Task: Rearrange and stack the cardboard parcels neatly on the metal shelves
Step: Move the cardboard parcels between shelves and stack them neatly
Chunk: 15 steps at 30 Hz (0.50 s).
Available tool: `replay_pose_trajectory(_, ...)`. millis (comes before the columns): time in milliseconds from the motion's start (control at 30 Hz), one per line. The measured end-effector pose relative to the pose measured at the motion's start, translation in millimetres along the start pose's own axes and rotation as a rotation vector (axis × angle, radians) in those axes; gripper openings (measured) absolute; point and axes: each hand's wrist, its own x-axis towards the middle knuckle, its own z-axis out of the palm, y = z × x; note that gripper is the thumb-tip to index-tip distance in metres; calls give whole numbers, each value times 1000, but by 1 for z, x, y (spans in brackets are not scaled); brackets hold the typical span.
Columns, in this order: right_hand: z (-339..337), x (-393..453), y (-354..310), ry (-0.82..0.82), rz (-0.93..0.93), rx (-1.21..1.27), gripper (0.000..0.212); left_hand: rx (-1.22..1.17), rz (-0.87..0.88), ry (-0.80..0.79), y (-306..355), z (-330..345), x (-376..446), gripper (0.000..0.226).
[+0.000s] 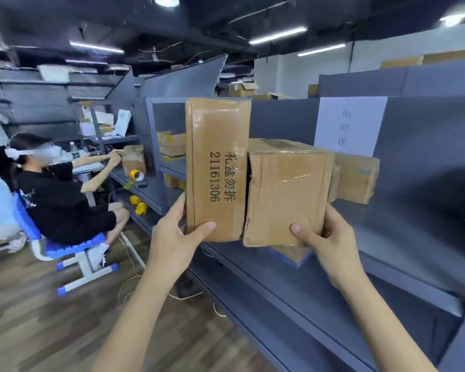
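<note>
A tall cardboard parcel [215, 167] with printed numbers stands upright at the front edge of the grey metal shelf [387, 232]. My left hand [177, 232] grips its lower left corner, thumb across the front. Right beside it and touching is a squarer taped parcel [287, 191]. My right hand [325, 237] holds its lower right corner, thumb on the front face. Under this parcel lies a flatter one with blue tape [293, 255], mostly hidden. A smaller parcel [357, 178] sits behind to the right.
A white paper sheet [349, 124] hangs on the shelf's back panel. To the left a person sits on a blue chair [65, 248] at another shelf with a box and yellow tape rolls [136, 174]. String lies on the wooden floor.
</note>
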Motion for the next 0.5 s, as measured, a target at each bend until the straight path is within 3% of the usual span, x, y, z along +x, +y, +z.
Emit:
replay_pose_trajectory(367,29,148,95,45,6,-66,54,-102,5,-58,-94,55,152,61)
replay_pose_trajectory(500,55,189,129,73,24,-308,62,-47,-26,-59,-155,80,221,64)
